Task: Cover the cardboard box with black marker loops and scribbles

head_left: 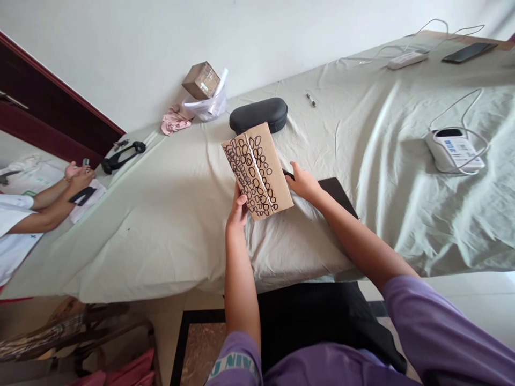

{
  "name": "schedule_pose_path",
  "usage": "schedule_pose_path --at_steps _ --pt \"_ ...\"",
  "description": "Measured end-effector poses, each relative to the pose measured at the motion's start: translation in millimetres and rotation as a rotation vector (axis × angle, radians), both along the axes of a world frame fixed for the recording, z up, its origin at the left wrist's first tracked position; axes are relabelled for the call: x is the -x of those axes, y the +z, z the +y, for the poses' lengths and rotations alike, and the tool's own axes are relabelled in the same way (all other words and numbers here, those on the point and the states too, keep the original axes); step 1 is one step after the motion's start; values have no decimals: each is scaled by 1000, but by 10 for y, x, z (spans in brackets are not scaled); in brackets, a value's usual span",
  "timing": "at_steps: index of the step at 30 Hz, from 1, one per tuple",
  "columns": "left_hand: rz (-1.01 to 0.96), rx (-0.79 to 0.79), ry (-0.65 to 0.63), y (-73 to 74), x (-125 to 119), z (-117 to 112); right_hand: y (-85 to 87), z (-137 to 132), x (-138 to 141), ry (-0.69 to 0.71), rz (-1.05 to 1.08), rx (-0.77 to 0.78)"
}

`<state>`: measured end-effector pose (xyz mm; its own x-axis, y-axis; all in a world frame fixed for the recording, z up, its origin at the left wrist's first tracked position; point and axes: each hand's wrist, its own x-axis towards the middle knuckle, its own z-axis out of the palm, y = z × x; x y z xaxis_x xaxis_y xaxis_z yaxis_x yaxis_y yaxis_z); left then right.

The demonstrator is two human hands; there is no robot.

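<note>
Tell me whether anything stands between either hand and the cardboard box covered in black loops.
Nothing visible does. The left hand grips the cardboard box at its lower corner, and the right hand rests against its right edge. The black case lies behind the box, clear of both hands.

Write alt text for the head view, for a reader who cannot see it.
The left hand holds a cardboard box covered in black scribbled loops over a sheet-covered table; the right hand, beside it, pinches a small black object.

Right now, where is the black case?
In the head view, the black case lies on the table near the centre, just behind the box and right of the white bag.
</note>
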<state>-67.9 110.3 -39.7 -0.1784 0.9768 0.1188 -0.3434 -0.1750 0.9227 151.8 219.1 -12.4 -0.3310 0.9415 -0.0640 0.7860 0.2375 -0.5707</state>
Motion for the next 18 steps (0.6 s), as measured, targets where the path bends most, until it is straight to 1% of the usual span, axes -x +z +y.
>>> schedule_pose_path --at_steps 3,5,7,9,11,13,15,16,18 --pt "3 -3 1 5 -4 2 16 -11 -41 -49 -107 6" --pt "-1 -10 0 5 -4 2 31 22 -112 -52 -119 17" --pt "-6 -16 -4 5 -5 3 55 93 -217 -25 -92 56" --pt "-5 -16 -6 6 -6 3 97 183 -337 34 11 127" --pt "-3 -12 -7 10 -8 4 171 255 -447 79 248 173" --pt "-6 -7 -7 16 -9 6 283 272 -522 90 613 157" --pt "-13 0 -5 23 -11 12 418 221 -552 131 988 155" --pt "-15 3 -6 28 -12 15 485 173 -549 173 1140 171" --pt "-15 1 -10 35 -14 24 595 52 -503 261 1321 186"
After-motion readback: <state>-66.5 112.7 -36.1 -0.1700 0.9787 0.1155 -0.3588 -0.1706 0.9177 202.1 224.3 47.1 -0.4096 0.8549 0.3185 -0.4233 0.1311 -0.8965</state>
